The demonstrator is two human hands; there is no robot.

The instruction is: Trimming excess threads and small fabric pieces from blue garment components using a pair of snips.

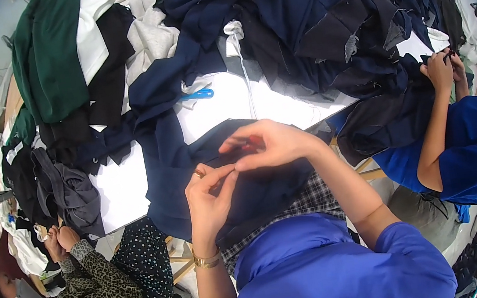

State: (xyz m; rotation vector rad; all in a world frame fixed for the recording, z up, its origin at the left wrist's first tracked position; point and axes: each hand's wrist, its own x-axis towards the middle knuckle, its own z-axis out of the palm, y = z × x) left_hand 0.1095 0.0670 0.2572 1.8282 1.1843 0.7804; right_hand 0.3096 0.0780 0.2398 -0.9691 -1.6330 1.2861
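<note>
My left hand (212,199), with a ring and a gold-coloured wristband, has its thumb and forefinger pinched together. Its fingertips meet those of my right hand (275,143), and whatever lies between them is too small to make out. Tucked in the curled fingers of my right hand is a small red tool (252,143), mostly hidden by the hand. Beneath both hands, a dark navy cloth piece (170,184) spreads over my lap and up onto the white table (209,116).
A blue plastic tool (198,94) lies beyond my hands, near a white cord (244,74). Navy fabric heaps (304,9) fill the far side; green cloth (49,60) lies far left. People sit close by: a leopard-print sleeve (91,257) left, a blue-shirted person (473,151) right.
</note>
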